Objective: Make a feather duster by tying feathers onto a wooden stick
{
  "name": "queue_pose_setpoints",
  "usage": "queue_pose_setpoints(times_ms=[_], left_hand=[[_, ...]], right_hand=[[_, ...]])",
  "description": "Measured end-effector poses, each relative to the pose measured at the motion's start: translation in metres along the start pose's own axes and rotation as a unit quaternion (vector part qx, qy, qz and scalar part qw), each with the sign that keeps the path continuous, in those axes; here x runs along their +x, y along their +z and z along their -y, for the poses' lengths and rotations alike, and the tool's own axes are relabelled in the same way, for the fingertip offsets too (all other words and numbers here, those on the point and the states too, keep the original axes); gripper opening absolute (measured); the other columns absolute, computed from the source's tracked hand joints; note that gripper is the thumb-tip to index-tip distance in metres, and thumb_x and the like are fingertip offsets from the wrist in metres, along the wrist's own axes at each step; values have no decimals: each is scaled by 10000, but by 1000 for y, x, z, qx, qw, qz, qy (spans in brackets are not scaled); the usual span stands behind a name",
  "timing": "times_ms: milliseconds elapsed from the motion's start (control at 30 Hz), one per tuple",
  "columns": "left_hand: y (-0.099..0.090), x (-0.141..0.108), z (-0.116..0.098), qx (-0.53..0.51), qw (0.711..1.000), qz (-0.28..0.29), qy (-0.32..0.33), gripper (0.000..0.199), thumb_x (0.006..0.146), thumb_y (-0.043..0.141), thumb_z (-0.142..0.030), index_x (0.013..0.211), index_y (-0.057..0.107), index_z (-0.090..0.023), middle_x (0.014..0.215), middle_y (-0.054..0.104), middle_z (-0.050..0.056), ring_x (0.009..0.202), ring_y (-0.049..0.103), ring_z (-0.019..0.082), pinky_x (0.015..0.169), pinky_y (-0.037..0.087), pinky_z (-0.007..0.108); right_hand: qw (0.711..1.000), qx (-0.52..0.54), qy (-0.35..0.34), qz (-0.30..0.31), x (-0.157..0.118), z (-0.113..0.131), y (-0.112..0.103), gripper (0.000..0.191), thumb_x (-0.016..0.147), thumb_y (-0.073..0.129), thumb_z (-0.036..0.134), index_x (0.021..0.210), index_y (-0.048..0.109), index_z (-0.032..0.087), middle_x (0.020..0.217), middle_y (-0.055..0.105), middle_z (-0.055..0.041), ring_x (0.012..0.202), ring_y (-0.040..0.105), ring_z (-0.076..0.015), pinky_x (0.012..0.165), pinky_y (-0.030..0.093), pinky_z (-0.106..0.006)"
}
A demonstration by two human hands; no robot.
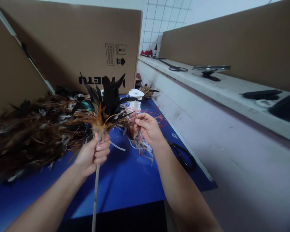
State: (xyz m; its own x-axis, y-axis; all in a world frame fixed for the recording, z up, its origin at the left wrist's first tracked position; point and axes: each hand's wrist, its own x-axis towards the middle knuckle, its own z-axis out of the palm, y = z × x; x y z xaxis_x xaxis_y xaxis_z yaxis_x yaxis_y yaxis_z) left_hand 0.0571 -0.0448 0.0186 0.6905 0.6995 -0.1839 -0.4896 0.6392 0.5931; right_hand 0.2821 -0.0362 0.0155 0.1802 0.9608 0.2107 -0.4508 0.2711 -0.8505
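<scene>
My left hand [95, 153] is wrapped round a thin stick [96, 193] just below a bunch of black, orange and brown feathers [106, 106]. Together they look like a feather duster, held upright with the stick pointing down toward me. A little red shows at the base of the feathers beside my thumb. To the right, my right hand [147, 127] is closed in a pinch on thin red string [133, 115]. Below its fingers lies a tangle of white and red strands [142, 145]. What my fingertips cover is hidden.
Loose brown feathers [38, 132] lie heaped on the blue table [125, 180] at left. A white spool [136, 95] stands behind my right hand. Black-handled scissors [183, 156] lie near the right edge. A cardboard box [70, 42] blocks the back; a ledge [222, 85] runs along the right.
</scene>
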Motion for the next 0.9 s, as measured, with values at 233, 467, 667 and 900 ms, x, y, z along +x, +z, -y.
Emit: queue_pose_setpoints(times_ms=[233, 467, 667, 900], left_hand=[[5, 7, 0, 122, 981, -146, 32, 340, 938, 338, -396, 749, 454, -139, 550, 262, -82, 369, 145, 15, 314, 108, 117], [1, 12, 1, 196, 958, -205, 45, 315, 941, 351, -359, 736, 447, -140, 541, 279, -80, 356, 151, 8, 318, 99, 121], [4, 11, 1, 203, 954, -214, 43, 324, 946, 342, -341, 713, 439, -138, 540, 289, -75, 355, 169, 7, 324, 99, 124], [2, 10, 1, 196, 958, -204, 43, 325, 946, 342, -350, 734, 454, -131, 549, 294, -74, 356, 180, 6, 320, 112, 117]], right_hand=[[990, -135, -20, -28, -7, 13, 5, 177, 629, 718, 204, 745, 592, 163, 620, 600, 38, 518, 536, -72, 531, 438, -217], [939, -341, -28, -30, -30, 32, -13, 98, 698, 660, 226, 771, 623, 171, 651, 600, 23, 560, 530, -90, 560, 426, -234], [807, -585, 1, 81, -61, 28, -32, 129, 793, 550, 180, 811, 675, 205, 715, 655, 8, 616, 562, -116, 608, 413, -244], [688, -714, -2, 129, -74, 11, -29, 144, 803, 560, 128, 885, 668, 179, 863, 649, -55, 820, 589, -161, 766, 432, -267]])
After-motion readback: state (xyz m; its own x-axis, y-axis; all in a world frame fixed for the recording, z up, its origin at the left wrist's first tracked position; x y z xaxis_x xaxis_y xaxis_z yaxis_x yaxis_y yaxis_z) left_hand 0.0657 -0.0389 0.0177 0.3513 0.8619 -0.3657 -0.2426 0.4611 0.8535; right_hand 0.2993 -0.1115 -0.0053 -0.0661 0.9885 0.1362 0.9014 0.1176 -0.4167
